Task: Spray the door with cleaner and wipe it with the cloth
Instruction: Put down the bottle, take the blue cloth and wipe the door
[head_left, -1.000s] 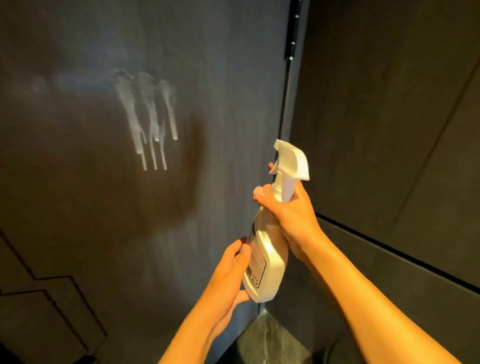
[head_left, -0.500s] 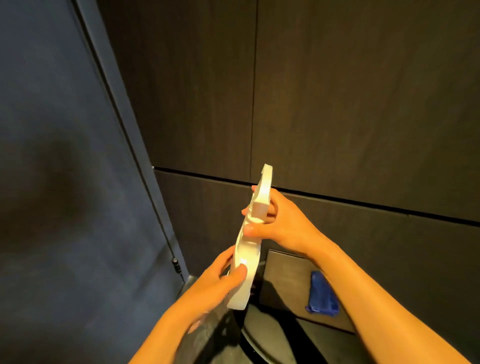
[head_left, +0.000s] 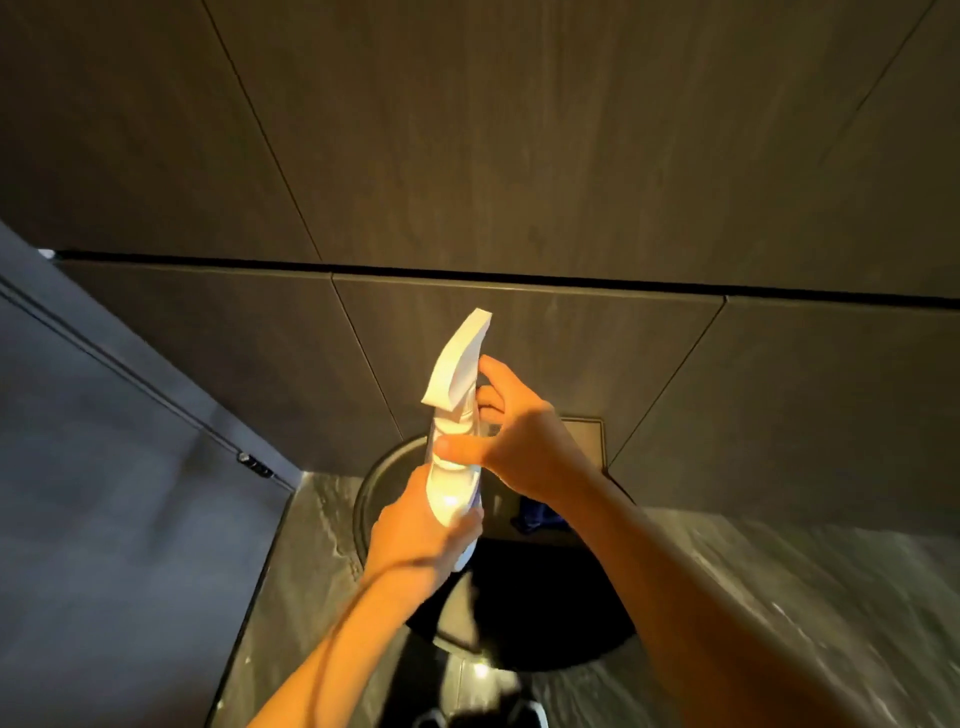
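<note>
I hold the white spray bottle (head_left: 454, 415) upright in front of me with both hands. My right hand (head_left: 511, 441) grips its neck below the trigger head, thumb across the front. My left hand (head_left: 418, 532) wraps the lower body of the bottle. The dark blue-grey door (head_left: 104, 493) fills the left side of the view; no foam shows on the part I see. A scrap of the blue cloth (head_left: 535, 514) peeks out behind my right wrist, lying on a dark ledge by the wall.
A dark wood-grain panelled wall (head_left: 519, 156) stands straight ahead. Below my hands sits a round black object (head_left: 519, 597) on a grey marbled floor (head_left: 779, 597). A door hinge (head_left: 254, 465) is at the lower left. My shoes (head_left: 478, 719) show at the bottom edge.
My view has swung from the foam-streaked door to the right and down toward the wall and floor. The bottle came down with both hands on it, and my left hand closed round its body.
</note>
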